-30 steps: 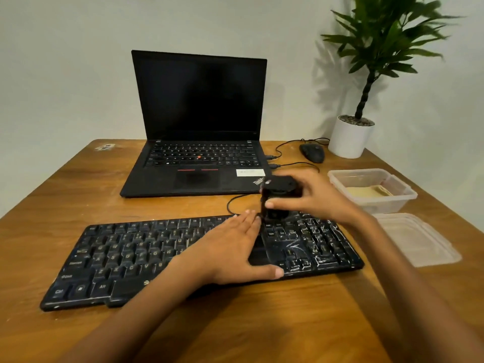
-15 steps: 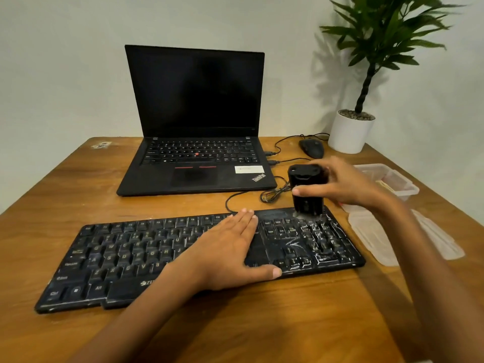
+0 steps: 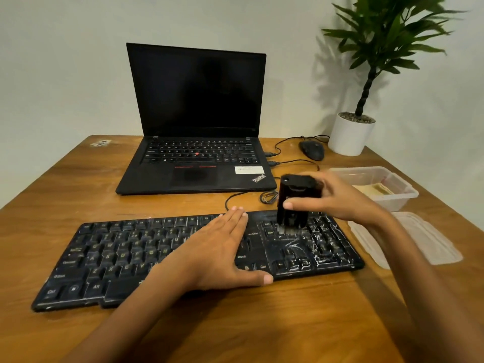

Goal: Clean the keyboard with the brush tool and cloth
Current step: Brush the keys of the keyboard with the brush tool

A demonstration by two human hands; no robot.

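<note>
Wooden surface [image 3: 78,195]: carries every item below.
Keyboard [image 3: 125,252]: black, full-size, lying across the near part of the surface. White streaks and smears cover its right end, around the arrow keys and number pad.
Left hand [image 3: 217,255]: palm down on the middle of the keyboard, fingers [image 3: 234,221] straight and together, thumb spread along the near edge; it holds nothing.
Laptop [image 3: 196,121]: black, lid up, screen dark, behind the keyboard; two cables plugged into its right side.
Brush tool [image 3: 298,200]: black, blocky, upright, lower end touching the keys at the keyboard's right end.
Right hand [image 3: 337,200]: fingers curled round the brush tool's body, thumb across its front.
Mouse [image 3: 311,150]: dark, wired, right of the laptop.
Potted plant [image 3: 349,136]: white pot, far right corner.
Container [image 3: 400,199]: clear plastic, open, with a folded pale cloth [image 3: 374,189] inside.
Lid [image 3: 424,239]: clear, flat on the surface beside the keyboard's right end
</note>
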